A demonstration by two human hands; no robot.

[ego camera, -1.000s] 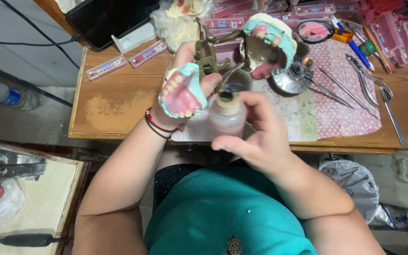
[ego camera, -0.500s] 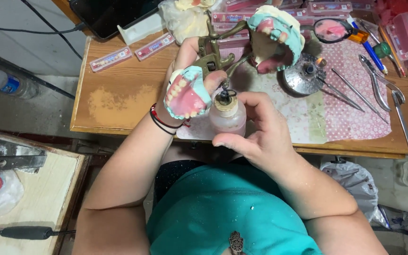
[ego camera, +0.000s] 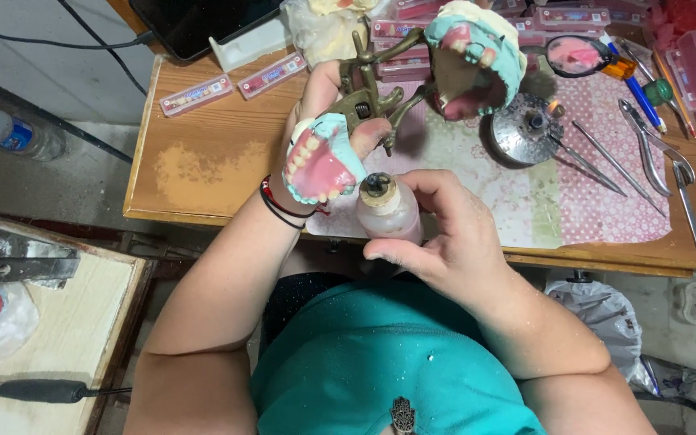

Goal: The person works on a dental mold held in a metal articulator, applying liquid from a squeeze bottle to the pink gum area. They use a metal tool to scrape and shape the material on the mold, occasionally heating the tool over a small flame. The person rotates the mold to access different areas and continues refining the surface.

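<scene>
Your bottle [ego camera: 390, 211] has swung since a second ago: then it stood lower with its capped top toward the denture, now you've brought it up beside it, and the whole view has crept closer to the bench.

Biggest first: the wooden bench [ego camera: 203, 153] runs across the top, with a patterned cloth [ego camera: 598, 201] on its right half. On that cloth sit a round metal burner [ego camera: 523, 129] with a small flame, a row of steel hand tools [ego camera: 654, 161], and trays of teeth along the back edge.

Now the brass articulator [ego camera: 368, 89]: your left hand [ego camera: 320, 105] is wrapped around its lower frame, closed tight, holding it up over the bench edge. Its upper arm is hinged open, carrying the upper cast [ego camera: 477, 56] up and to the right. The lower denture [ego camera: 320, 161], pink base with teal rim, faces you, its arch opening up and away toward the left.

Your right hand [ego camera: 453, 242] is curled closed around the bottle, fingers at the side, thumb underneath. The bottle's long axis runs up and slightly left, cap end just right of the denture and nearly touching it. So the right hand is the nearer one to that gap; the denture lies up and left of the cap.

Smallest: red and black bands on your left wrist [ego camera: 277, 205].
</scene>
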